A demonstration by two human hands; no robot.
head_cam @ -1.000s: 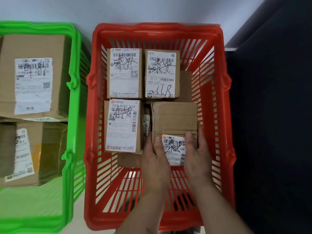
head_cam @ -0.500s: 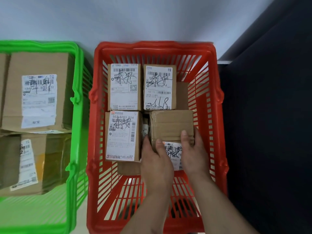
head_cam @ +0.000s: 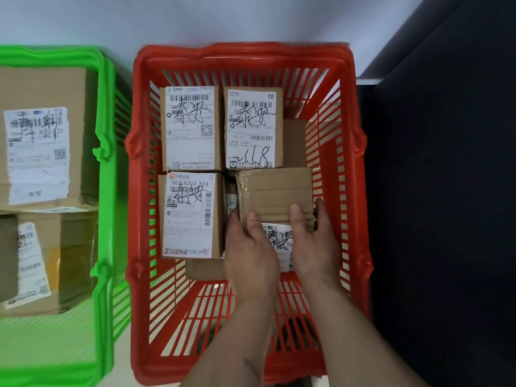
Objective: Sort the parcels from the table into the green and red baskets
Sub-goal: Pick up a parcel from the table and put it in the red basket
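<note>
Now both hands (head_cam: 282, 247) grip parcel (head_cam: 275, 195) inside red basket (head_cam: 141, 169), near right wall.

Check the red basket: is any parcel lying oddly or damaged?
One stands out: the parcel under both hands, left hand and right hand, shows mostly bare cardboard, its label folded over the near edge, unlike the three label-up neighbours. No damage visible.
</note>
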